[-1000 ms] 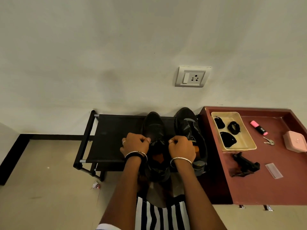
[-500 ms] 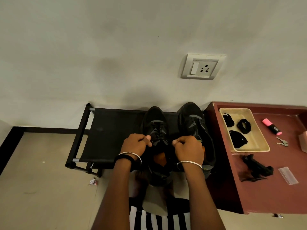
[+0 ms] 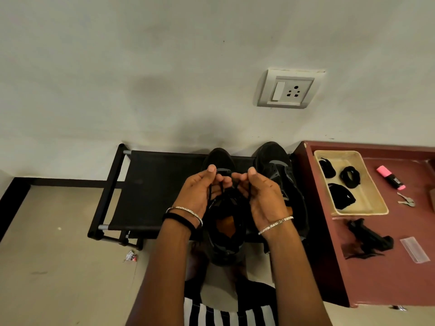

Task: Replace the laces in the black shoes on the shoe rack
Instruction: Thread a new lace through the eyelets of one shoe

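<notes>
Two black shoes stand side by side at the right end of the black shoe rack (image 3: 150, 191), toes to the wall. The left shoe (image 3: 224, 234) has an orange insole showing; the right shoe (image 3: 275, 165) is beside it. My left hand (image 3: 200, 191) and my right hand (image 3: 259, 194) are raised palm-up over the left shoe. Each pinches an end of the black lace (image 3: 227, 191) that runs down to the shoe's eyelets. A beige tray (image 3: 367, 205) on the red table holds three bundles of black laces (image 3: 350, 176).
The red table (image 3: 386, 278) stands right of the rack, with a pink highlighter (image 3: 390, 177), keys (image 3: 406, 200), a loose black lace pile (image 3: 369, 238) and a clear plastic packet (image 3: 414, 250). A wall socket (image 3: 290, 88) is above. A scrap of litter (image 3: 130, 256) lies on the floor.
Both hands have lifted from the shoe's tongue and turned palm-up, drawing the lace ends upward and closer together. The camera has moved closer and tilted a little.
</notes>
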